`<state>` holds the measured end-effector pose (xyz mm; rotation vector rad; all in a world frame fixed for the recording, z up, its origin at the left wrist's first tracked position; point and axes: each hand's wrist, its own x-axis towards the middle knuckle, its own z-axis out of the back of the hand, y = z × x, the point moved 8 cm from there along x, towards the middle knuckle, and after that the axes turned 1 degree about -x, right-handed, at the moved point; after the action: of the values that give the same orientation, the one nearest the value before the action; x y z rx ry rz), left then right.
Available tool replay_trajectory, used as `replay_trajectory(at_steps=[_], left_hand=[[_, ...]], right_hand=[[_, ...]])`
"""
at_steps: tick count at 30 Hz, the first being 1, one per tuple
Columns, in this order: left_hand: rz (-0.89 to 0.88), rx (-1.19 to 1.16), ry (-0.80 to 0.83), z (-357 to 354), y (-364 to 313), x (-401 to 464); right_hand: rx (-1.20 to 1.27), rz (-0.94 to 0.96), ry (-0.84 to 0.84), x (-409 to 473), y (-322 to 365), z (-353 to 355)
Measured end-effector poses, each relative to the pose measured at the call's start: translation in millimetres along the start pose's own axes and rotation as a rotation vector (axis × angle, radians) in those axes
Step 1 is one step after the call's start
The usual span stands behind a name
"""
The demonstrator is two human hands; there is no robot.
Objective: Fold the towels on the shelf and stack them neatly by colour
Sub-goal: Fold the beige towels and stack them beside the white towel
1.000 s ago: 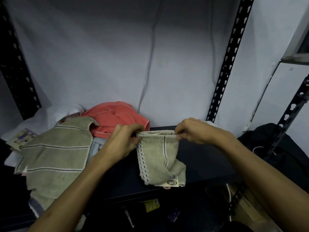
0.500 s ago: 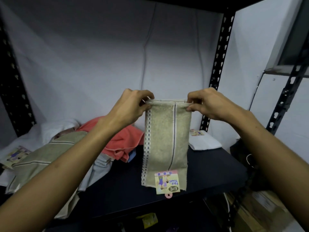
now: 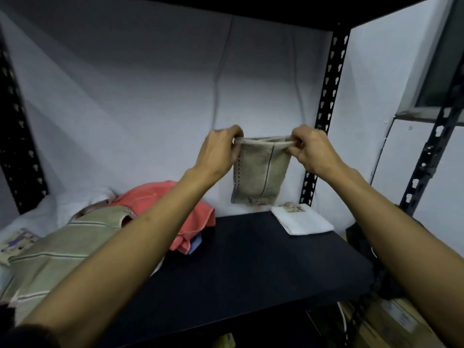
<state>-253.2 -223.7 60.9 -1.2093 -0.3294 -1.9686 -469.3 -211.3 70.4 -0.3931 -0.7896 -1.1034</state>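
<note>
A small olive-green towel (image 3: 261, 175) with a dark stripe and a dotted edge hangs in the air above the black shelf (image 3: 251, 267). My left hand (image 3: 219, 149) pinches its top left corner and my right hand (image 3: 310, 149) pinches its top right corner. On the left of the shelf lies a loose pile: a striped olive towel (image 3: 67, 244), a coral-red towel (image 3: 163, 200), a bit of blue cloth (image 3: 195, 243) and white cloth (image 3: 62, 204). A folded white towel (image 3: 301, 221) with a label lies at the back right.
Black perforated uprights (image 3: 326, 101) frame the shelf at the back right and left. A white wall with a hanging cable (image 3: 221, 79) is behind. Another dark shelf board runs overhead. A cardboard box (image 3: 391, 322) sits lower right, below the shelf.
Both hands lifted the small olive towel from near shelf height up and away from me. It now hangs clear of the shelf, folded shorter, with its paper label no longer showing in front.
</note>
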Motion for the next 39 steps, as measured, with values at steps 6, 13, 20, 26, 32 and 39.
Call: replay_trajectory(at_steps=[6,13,20,26,32,39], left_hand=[[0.142,-0.184,0.252,-50,18,-177],[0.429,-0.295,0.451,-48,38,-310],[0.418,-0.182,0.67,-32,48,-305],[0.469,-0.255,0.474,-46,9,-272],[0.476,-0.163,0.663,-127,4,-262],[0.293,-0.142,1.039,-131,10,-295]], right_hand=[[0.188,0.077,0.313,-167,15,-92],[0.348,0.151,0.433,-281,74,-142],[0.586,0.027,0.532,-279,99,-136],[0.552,-0.326,0.283,-222,38,-147],[0.175,-0.336,0.576,-221,19,-209],[-0.105,-0.174,0.594,-234,26,-176]])
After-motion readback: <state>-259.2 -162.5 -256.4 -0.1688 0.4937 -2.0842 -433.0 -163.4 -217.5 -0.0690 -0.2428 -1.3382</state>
